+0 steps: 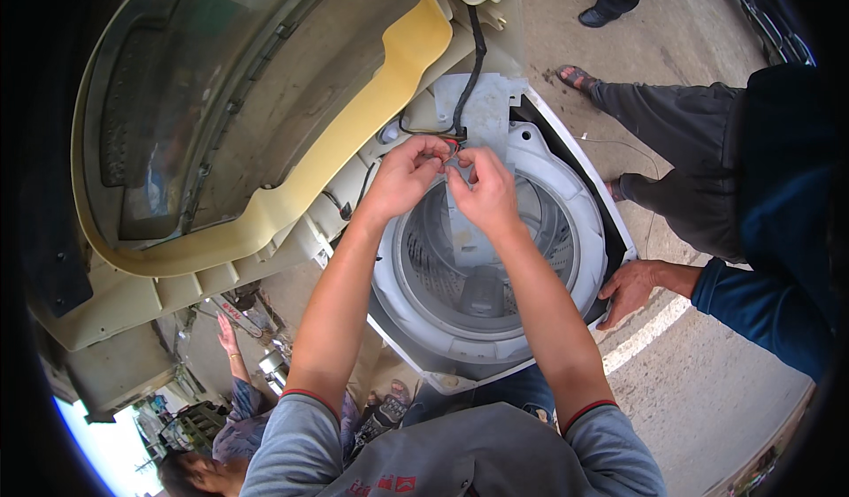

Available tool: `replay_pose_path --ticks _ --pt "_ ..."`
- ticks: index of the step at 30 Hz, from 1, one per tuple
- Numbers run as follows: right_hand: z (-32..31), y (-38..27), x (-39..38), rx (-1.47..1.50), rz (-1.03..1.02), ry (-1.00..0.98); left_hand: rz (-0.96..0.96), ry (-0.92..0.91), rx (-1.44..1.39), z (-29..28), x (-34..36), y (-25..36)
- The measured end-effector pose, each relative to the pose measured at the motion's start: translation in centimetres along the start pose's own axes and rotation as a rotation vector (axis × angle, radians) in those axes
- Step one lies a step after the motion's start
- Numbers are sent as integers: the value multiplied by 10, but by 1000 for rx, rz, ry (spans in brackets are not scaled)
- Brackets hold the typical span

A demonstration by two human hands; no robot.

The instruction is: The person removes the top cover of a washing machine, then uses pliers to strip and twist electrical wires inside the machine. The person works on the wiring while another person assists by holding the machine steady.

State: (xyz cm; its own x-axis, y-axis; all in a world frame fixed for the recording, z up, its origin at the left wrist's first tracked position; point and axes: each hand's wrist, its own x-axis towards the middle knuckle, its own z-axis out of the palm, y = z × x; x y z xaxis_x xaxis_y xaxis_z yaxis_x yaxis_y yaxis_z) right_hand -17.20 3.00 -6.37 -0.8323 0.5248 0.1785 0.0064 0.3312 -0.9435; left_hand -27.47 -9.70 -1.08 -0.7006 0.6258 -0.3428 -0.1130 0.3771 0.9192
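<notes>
My left hand (407, 176) and my right hand (485, 189) meet above the back rim of a top-loading washing machine. Both are closed in a pinch on thin wires (453, 146), some of them red, whose ends are partly covered by my fingers. A black wrapped cable (479, 50) runs down to these wires from the raised top cover. Behind my fingers lies a grey metal plate (482, 108), reaching over the opening. Below my forearms sits the open white tub ring (579, 232) with the drum (423, 276) inside.
The washer's top cover (424, 42), with its cream frame and clear lid, is tilted up at left. Another person's hand (630, 292) rests on the machine's right corner. More people stand at upper right and lower left on the concrete ground (681, 391).
</notes>
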Motion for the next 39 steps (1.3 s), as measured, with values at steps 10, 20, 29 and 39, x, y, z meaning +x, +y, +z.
replay_pose_path --ticks 10,20,29,39 --pt "4 -1 6 -10 -139 43 -33 50 -137 6 3 3" --pt "-4 -7 12 -92 -225 32 -39 77 -168 6 5 7" --pt "-2 -2 7 -38 -135 59 -16 77 -179 8 8 5" --pt "-1 -4 8 -29 -58 62 235 95 106 11 0 -7"
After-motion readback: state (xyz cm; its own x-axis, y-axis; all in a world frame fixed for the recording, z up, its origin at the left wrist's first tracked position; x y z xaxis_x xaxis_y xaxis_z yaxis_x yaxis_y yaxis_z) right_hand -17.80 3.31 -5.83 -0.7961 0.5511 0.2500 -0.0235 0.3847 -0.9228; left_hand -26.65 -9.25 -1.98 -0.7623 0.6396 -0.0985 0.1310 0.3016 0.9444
